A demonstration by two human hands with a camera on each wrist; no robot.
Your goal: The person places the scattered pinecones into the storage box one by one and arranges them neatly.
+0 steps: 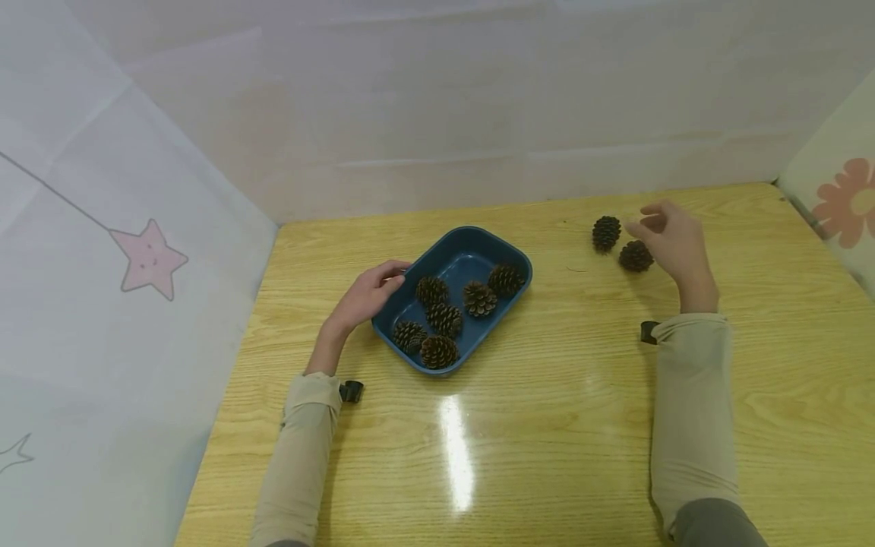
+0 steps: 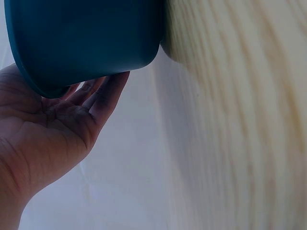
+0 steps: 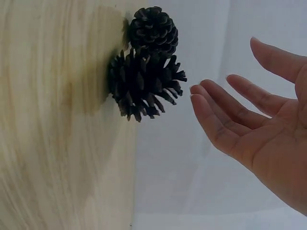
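A blue plastic basin (image 1: 468, 262) on the table holds several brown pine cones (image 1: 444, 319). My left hand (image 1: 365, 295) holds its left rim, thumb at the edge and fingers along the outer wall; the left wrist view shows those fingers (image 2: 103, 98) against the basin's side, with the thumb hidden. Over to the right, two more pine cones lie close together, one farther back (image 1: 605, 234) and one nearer (image 1: 636, 257). My right hand (image 1: 677, 239) hovers just beside and above the nearer cone. Its fingers (image 3: 235, 115) are spread and relaxed, apart from the cones, with nothing held.
The wooden table (image 1: 547, 456) meets a pale cloth wall (image 1: 437, 114) along its back edge. A left cloth panel bears a pink star (image 1: 152, 260), a right one an orange flower (image 1: 848, 201). Dark wrist mounts (image 1: 352, 391) stick out at the cuffs.
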